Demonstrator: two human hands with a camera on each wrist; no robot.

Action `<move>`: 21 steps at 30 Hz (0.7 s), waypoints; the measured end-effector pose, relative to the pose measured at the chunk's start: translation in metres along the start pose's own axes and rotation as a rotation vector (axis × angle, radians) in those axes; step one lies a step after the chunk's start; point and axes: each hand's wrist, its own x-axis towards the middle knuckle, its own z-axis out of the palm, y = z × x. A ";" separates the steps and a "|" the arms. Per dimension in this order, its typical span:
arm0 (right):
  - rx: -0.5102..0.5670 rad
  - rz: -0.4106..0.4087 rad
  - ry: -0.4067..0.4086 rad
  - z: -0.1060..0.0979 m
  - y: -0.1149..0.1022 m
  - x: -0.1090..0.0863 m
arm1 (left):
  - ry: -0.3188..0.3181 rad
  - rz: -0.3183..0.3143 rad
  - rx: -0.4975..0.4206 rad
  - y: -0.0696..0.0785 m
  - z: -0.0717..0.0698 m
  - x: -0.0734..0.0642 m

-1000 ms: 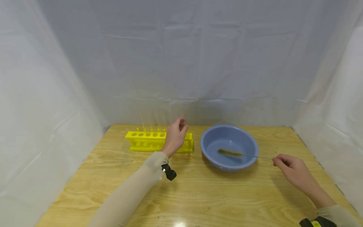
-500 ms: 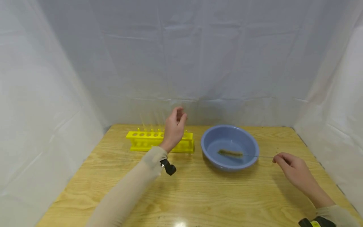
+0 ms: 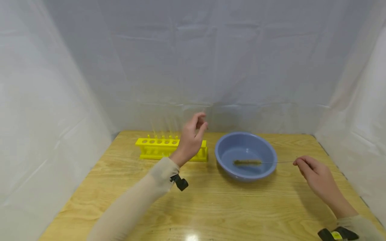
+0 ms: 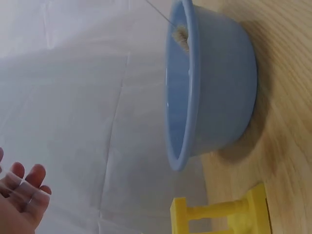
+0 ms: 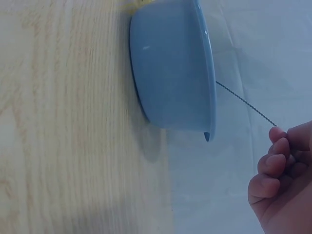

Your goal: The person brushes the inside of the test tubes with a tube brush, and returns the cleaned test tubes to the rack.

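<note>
My left hand (image 3: 190, 139) is raised above the right part of a yellow test tube rack (image 3: 153, 156). Its curled fingers hold a clear test tube (image 4: 27, 191), which shows faintly across them in the left wrist view. On the right, the thumb and fingertips of my right hand (image 3: 318, 177) pinch the thin twisted wire of a test tube brush (image 3: 247, 162). The brush's tan bristles reach over the inside of a blue basin (image 3: 221, 167), and the wire crosses its right rim. In the right wrist view the bristles are hidden by the basin wall.
Several thin, clear tubes (image 3: 163, 126) stand at the rack's back, above its yellow pegs. The rack and basin stand side by side on a wooden table (image 3: 211, 207). White sheeting (image 3: 193, 60) closes in the back and both sides.
My left hand has lifted away from the rack, then shifted right toward the basin. The right hand has risen a little, and the brush now lies more level across the basin.
</note>
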 end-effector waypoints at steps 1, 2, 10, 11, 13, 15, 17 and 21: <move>0.007 -0.002 0.007 0.000 0.000 0.000 | -0.015 -0.003 -0.007 0.000 0.001 -0.001; 0.014 -0.004 0.015 0.000 -0.001 0.000 | -0.031 -0.009 -0.013 0.000 0.002 -0.003; 0.046 -0.012 0.089 -0.003 -0.006 0.000 | -0.145 -0.040 -0.050 -0.006 0.007 -0.017; 0.056 -0.015 0.098 -0.003 -0.008 0.000 | -0.157 -0.041 -0.047 -0.007 0.008 -0.019; 0.074 -0.024 0.115 -0.005 -0.011 0.001 | -0.176 -0.047 -0.049 -0.007 0.010 -0.022; 0.080 -0.029 0.123 -0.006 -0.012 0.002 | -0.191 -0.049 -0.043 -0.010 0.012 -0.024; 0.076 -0.034 0.120 -0.006 -0.012 0.002 | -0.210 -0.051 -0.030 -0.012 0.015 -0.027; 0.056 -0.041 0.115 -0.007 -0.011 0.002 | -0.263 -0.068 0.019 -0.017 0.021 -0.032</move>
